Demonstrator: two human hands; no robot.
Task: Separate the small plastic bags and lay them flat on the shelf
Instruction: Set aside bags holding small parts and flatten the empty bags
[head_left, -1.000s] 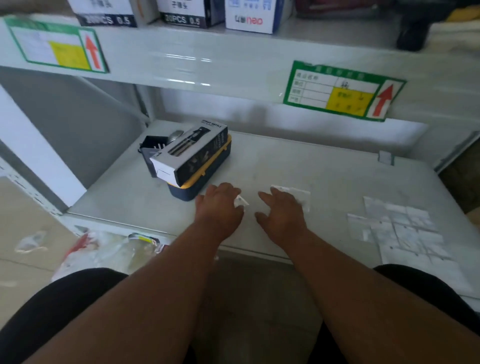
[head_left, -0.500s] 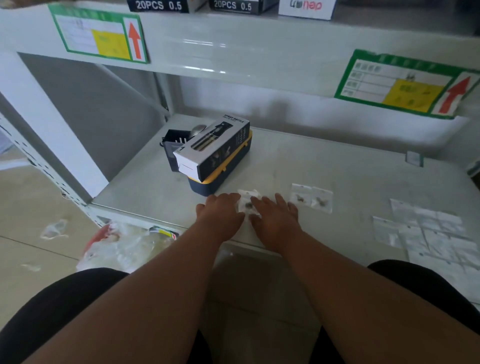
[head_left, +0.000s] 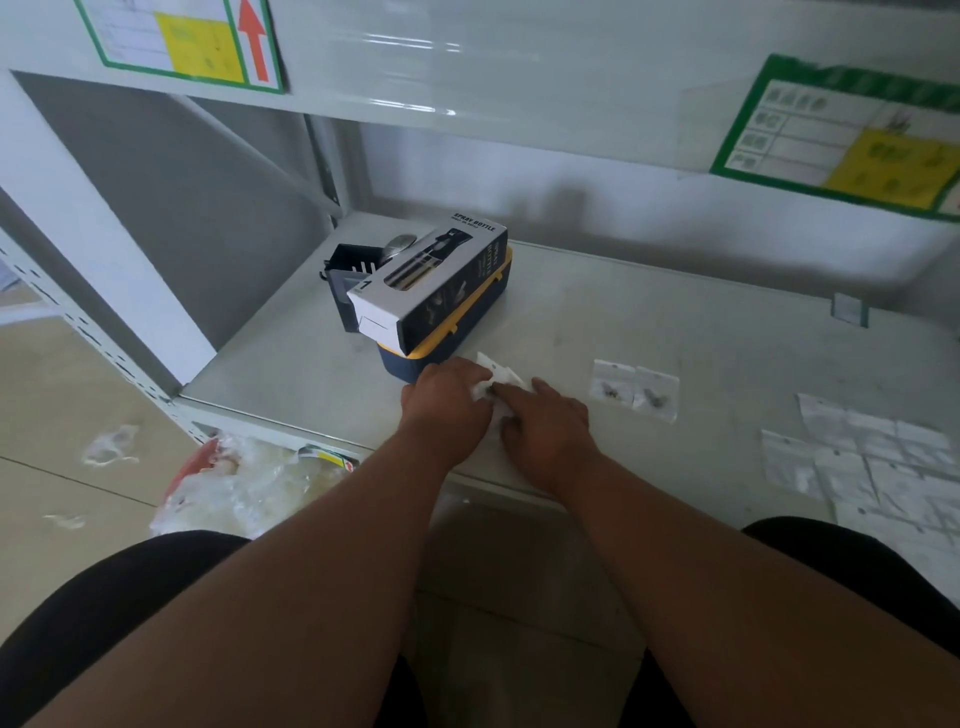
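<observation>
Two hands' fingers (head_left: 470, 387) pinching bags (head_left: 498, 375)

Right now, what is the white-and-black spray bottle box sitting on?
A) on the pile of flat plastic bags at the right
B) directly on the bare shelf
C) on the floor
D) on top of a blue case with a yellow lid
D: the spray bottle box lies across the yellow-lidded blue case on the shelf, just behind the left hand, well away from the flat bags at the right.

Both forearms reach forward, left hand (head_left: 448, 400) and right hand (head_left: 546, 427) palm-down, fingers curled, nearly touching.
</observation>
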